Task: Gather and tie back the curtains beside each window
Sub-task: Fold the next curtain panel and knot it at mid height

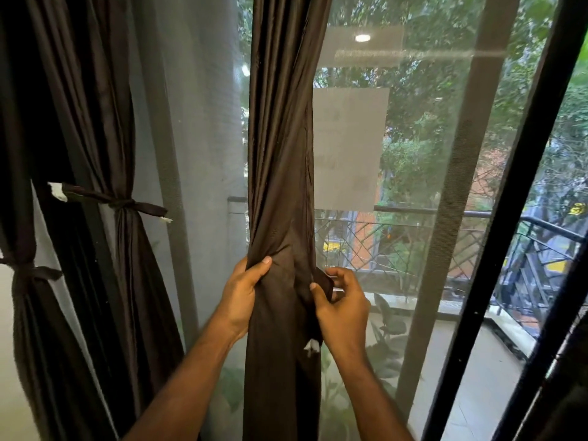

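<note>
A dark brown curtain (281, 154) hangs gathered into a narrow bundle in the middle of the view, in front of the window. My left hand (243, 291) grips the bundle's left edge at waist height, thumb pressed on the front folds. My right hand (342, 300) pinches a dark brown tie-back strap (324, 283) at the bundle's right side. A white-tipped end of the strap (312, 346) dangles below that hand. How far the strap runs behind the bundle is hidden.
Two more brown curtains hang at the left, one tied with a knotted strap (122, 203), the other tied lower (24, 275). A sheer grey net curtain (203, 138) hangs between them and the window. A dark window frame (515, 249) slants at the right; a balcony railing (413, 246) shows outside.
</note>
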A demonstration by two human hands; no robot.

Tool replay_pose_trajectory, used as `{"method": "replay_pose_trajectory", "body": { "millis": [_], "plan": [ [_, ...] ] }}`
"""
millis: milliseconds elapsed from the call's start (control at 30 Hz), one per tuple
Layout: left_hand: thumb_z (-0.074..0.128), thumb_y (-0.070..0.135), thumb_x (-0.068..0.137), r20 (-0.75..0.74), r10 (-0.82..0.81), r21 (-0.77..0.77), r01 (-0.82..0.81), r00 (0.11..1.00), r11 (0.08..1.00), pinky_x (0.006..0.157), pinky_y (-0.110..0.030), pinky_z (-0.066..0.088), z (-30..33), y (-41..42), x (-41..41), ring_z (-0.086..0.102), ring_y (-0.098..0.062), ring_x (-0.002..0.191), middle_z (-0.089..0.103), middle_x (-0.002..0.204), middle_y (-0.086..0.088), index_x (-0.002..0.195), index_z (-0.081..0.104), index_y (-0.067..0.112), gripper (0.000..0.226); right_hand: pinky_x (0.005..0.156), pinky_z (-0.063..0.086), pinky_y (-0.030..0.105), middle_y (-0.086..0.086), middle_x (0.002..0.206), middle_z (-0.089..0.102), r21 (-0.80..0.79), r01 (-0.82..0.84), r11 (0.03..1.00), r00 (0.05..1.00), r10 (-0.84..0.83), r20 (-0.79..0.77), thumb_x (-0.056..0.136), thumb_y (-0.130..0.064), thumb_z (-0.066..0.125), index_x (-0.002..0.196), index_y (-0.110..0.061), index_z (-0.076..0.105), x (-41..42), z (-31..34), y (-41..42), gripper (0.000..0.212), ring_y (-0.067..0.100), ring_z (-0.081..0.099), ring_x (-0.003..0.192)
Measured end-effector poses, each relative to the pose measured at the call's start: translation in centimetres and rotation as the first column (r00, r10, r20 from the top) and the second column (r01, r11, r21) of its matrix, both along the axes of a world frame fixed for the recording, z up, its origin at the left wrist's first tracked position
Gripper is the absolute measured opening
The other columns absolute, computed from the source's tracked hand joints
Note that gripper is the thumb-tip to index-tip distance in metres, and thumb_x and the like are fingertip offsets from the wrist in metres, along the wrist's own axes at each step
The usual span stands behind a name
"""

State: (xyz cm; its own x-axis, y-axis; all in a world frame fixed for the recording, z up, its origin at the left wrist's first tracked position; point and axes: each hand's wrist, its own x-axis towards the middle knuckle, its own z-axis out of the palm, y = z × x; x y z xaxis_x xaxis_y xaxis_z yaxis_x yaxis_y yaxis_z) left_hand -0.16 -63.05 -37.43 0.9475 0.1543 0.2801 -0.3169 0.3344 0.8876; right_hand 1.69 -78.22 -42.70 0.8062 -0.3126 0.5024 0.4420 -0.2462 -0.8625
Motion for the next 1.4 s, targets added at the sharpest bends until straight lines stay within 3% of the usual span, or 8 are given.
{"method": "replay_pose_trajectory", "body": {
  "millis": [200, 333, 533, 700, 833, 933, 1100, 1400],
  "plan": [
    [0.054, 0.025, 0.104, 0.132, 0.229, 0.373, -0.262, 0.965, 0.89, 0.113, -0.026, 0.04, -0.5, 0.8, 1.1, 0.055, -0.01, 0.13, 0.059, 0.138, 0.002, 0.146, 0.047, 0.016, 0.043, 0.059, 0.046, 0.02, -0.003, 0.064, 0.068, 0.127, -0.178, 0.976, 0.971, 0.195, -0.141, 0.091, -0.012, 0.076, 0.081, -0.02, 0.071, -0.2, -0.3, -0.1, 0.014, 0.007, 0.062, 0.056],
    [0.052, 0.015, 0.104, 0.128, 0.195, 0.343, -0.228, 0.972, 0.911, 0.095, -0.025, 0.05, -0.6, -0.2, 1.5, 0.065, -0.007, 0.11, 0.067, 0.119, 0.001, 0.127, 0.057, 0.023, 0.025, 0.078, 0.053, 0.025, 0.006, 0.098, 0.073, 0.167, -0.569, 0.805, 0.807, 0.586, -0.072, 0.094, -0.012, 0.072, 0.092, -0.009, 0.079, -1.2, -0.1, 1.6, 0.008, 0.013, 0.07, 0.091],
    [0.047, 0.014, 0.105, 0.017, -0.003, 0.239, -0.001, 1.0, 0.971, 0.07, -0.014, 0.054, -1.1, -1.1, 1.3, 0.071, 0.001, 0.082, 0.069, 0.104, 0.001, 0.12, 0.058, 0.021, 0.02, 0.095, 0.051, 0.027, -0.002, 0.127, 0.052, -0.122, -0.464, 0.878, 0.88, 0.473, 0.055, 0.08, -0.037, 0.075, 0.069, -0.03, 0.068, -0.8, -0.5, 3.3, 0.015, 0.012, 0.058, 0.119],
    [0.058, 0.037, 0.098, -0.095, -0.225, 0.155, 0.238, 0.97, 0.959, 0.09, -0.022, 0.055, -1.1, -0.6, 1.7, 0.063, -0.017, 0.122, 0.057, 0.14, -0.007, 0.137, 0.054, 0.019, 0.043, 0.084, 0.061, 0.048, -0.003, 0.122, 0.061, 0.029, -0.391, 0.92, 0.919, 0.388, 0.073, 0.071, -0.042, 0.08, 0.08, -0.012, 0.078, -0.7, -1.1, 4.3, 0.031, 0.019, 0.069, 0.107],
    [0.038, 0.019, 0.107, 0.03, -0.309, -0.084, 0.31, 0.951, 0.947, 0.08, -0.022, 0.057, -1.5, 0.5, 1.6, 0.07, -0.013, 0.092, 0.074, 0.094, -0.002, 0.093, 0.073, 0.016, 0.038, 0.082, 0.06, 0.036, -0.004, 0.11, 0.07, 0.062, -0.355, 0.933, 0.932, 0.348, 0.102, 0.071, -0.031, 0.085, 0.075, -0.012, 0.079, -0.6, -1.1, 4.5, 0.02, 0.014, 0.071, 0.101],
    [0.053, 0.01, 0.096, 0.113, -0.173, 0.189, 0.15, 0.978, 0.97, 0.081, -0.024, 0.053, -2.9, 1.7, 3.2, 0.058, -0.02, 0.097, 0.063, 0.1, -0.003, 0.094, 0.054, 0.014, 0.005, 0.074, 0.057, 0.042, 0.011, 0.086, 0.073, 0.099, -0.402, 0.91, 0.914, 0.392, 0.109, 0.076, -0.011, 0.085, 0.074, -0.002, 0.076, -0.2, -1.2, 4.1, 0.013, 0.021, 0.071, 0.081],
    [0.073, 0.02, 0.085, 0.063, -0.253, 0.458, 0.197, 0.965, 0.867, 0.096, -0.027, 0.052, -2.6, 4.8, 3.8, 0.061, -0.013, 0.124, 0.066, 0.132, -0.001, 0.137, 0.049, 0.02, 0.058, 0.072, 0.057, 0.036, 0.019, 0.078, 0.074, 0.266, -0.544, 0.796, 0.828, 0.56, 0.02, 0.076, 0.0, 0.084, 0.078, 0.001, 0.078, 0.4, -0.9, 2.3, 0.007, 0.022, 0.067, 0.074],
    [0.075, 0.057, 0.081, 0.303, 0.394, 0.809, -0.453, 0.868, 0.375, 0.052, -0.027, 0.04, -1.6, 4.1, 3.6, 0.06, -0.009, 0.055, 0.057, 0.05, 0.01, 0.054, 0.054, 0.028, 0.046, 0.069, 0.054, 0.036, 0.006, 0.077, 0.07, -0.065, -0.241, 0.968, 0.97, 0.239, -0.037, 0.09, -0.023, 0.078, 0.075, -0.02, 0.075, 2.0, -1.0, 2.6, 0.015, 0.02, 0.069, 0.076]
  ]
}}
